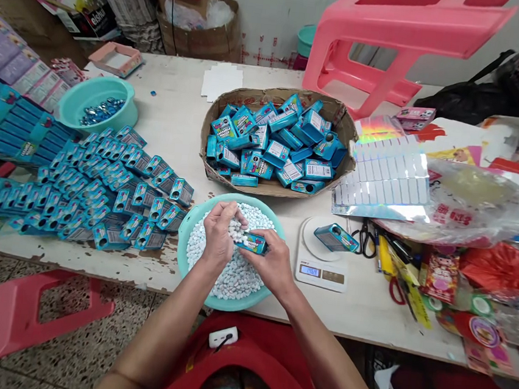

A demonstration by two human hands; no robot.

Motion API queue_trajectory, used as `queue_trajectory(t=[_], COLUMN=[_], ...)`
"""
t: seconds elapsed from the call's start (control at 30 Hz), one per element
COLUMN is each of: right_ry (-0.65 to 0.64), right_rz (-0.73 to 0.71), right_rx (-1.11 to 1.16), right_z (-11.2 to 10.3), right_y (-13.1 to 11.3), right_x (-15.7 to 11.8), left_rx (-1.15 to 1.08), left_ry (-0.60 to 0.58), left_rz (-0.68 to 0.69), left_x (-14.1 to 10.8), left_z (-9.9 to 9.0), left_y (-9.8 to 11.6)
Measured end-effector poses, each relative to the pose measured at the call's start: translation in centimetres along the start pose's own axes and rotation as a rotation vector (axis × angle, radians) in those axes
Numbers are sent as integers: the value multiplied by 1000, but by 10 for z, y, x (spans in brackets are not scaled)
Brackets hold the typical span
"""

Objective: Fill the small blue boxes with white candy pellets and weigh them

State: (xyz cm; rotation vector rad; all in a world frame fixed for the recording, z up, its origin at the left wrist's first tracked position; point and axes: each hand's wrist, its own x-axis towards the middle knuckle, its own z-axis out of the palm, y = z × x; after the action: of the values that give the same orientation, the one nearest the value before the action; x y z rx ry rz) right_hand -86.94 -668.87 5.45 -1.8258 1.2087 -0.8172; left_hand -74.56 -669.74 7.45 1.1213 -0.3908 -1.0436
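Note:
A teal basin [183, 254] full of small white candies [237, 278] stands at the table's front edge. Over it, my left hand [220, 230] is closed round a cluster of white candies, some showing at its fingertips. My right hand [276, 260] grips a small blue candy tin [255, 243], tilted, with its end toward the left hand. The candies meet the tin's end there; its opening is partly hidden. Just right of the basin, another blue tin [335, 237] lies on a white digital scale [320, 274] with a lit display.
Behind the basin sits a cut cardboard box [206, 171] heaped with blue tins. Rows of tins [117, 187] crowd the left, near a second teal basin [127, 114] of small shiny pieces. Scissors [366, 238], pens, sticker sheets [380, 175] and plastic bags fill the right. A pink stool [394, 36] rests behind.

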Motion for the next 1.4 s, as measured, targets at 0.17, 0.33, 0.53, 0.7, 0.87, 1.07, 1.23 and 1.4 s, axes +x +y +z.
queue_trajectory(t=[0.17,0.33,0.53,0.7,0.87,1.07,1.23,1.4], right_ry=[1,14,7,6,22,38,51,35], right_rz=[-4,18,-22,-32,-23,26,32,34], right_rx=[4,15,7,29,52,109,139,178], right_z=[-2,-4,-2,-4,-4,-5,-4,1], right_y=[-2,4,4,-1,1,6,6,7], right_x=[1,4,4,3,3,0,-2,-2], left_rx=[23,76,138,109,102,46,39,52], left_ry=[25,16,18,7,-4,4,0,13], left_rz=[40,55,90,88,59,-18,-12,41], left_x=[0,1,2,-4,-5,1,-5,-8], left_z=[2,2,3,11,11,6,7,11], left_y=[0,-6,-9,0,-3,-3,-1,-1])
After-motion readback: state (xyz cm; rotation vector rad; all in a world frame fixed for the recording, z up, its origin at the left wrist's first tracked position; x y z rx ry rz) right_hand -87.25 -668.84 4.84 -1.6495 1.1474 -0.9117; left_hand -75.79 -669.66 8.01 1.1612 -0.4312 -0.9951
